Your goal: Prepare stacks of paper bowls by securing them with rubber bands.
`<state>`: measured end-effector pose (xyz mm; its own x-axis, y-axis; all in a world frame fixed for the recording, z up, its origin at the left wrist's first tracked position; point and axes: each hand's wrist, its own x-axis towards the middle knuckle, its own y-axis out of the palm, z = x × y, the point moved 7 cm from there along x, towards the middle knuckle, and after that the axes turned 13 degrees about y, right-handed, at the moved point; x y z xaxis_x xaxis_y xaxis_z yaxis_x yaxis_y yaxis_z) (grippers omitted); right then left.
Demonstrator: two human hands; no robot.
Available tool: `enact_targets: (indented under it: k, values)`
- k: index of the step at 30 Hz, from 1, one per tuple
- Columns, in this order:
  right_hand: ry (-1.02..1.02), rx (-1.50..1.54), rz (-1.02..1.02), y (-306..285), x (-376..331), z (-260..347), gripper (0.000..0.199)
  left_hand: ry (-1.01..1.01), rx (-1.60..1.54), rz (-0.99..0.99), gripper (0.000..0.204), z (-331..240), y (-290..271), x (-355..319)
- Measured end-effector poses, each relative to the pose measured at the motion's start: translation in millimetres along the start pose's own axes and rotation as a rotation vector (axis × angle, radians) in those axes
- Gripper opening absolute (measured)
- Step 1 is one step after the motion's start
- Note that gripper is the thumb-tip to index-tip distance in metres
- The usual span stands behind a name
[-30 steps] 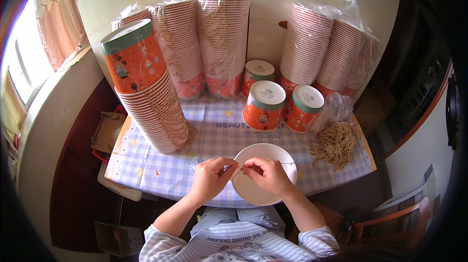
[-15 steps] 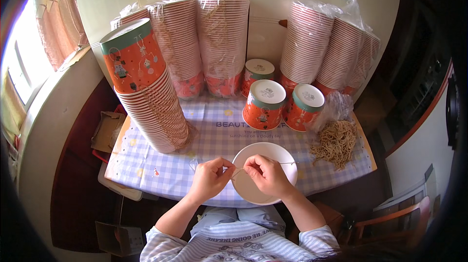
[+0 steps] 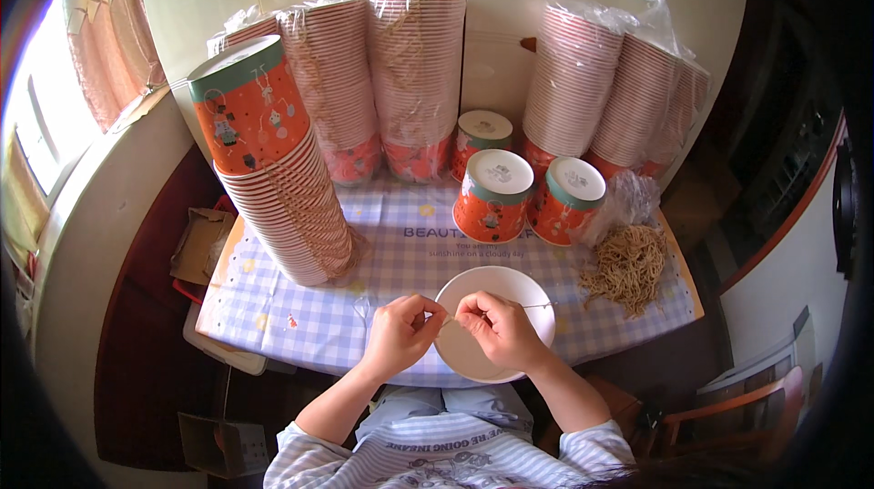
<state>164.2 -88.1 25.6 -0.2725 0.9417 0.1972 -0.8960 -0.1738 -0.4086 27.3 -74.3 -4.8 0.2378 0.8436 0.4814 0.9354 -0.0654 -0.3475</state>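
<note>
String (image 3: pixel 533 306) being pinched tight between left hand (image 3: pixel 399 334) and right hand (image 3: pixel 496 329), over white lid (image 3: pixel 537 300) at surface's near edge.

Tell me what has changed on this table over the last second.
Hardly anything. The left hand and right hand stay close together over the white cup, pinching a thin string between their fingertips, shifting only slightly. The string pile, the three upturned orange cups and the cup stacks have not moved.
</note>
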Motion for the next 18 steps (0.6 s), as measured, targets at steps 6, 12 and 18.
enact_targets:
  k: [6, 12, 18]
  values:
    - [0.053, 0.048, -0.047, -5, 4, -6, 0.006, 0.249, 0.12, 0.008, 0.011, -27, -7, 9]
    - [0.063, 0.088, -0.061, -3, 4, -10, 0.016, 0.353, 0.154, 0.004, 0.016, -37, -2, 15]
    - [0.086, 0.088, -0.062, -5, 5, -14, 0.019, 0.324, 0.145, 0.055, 0.012, -32, 1, 17]
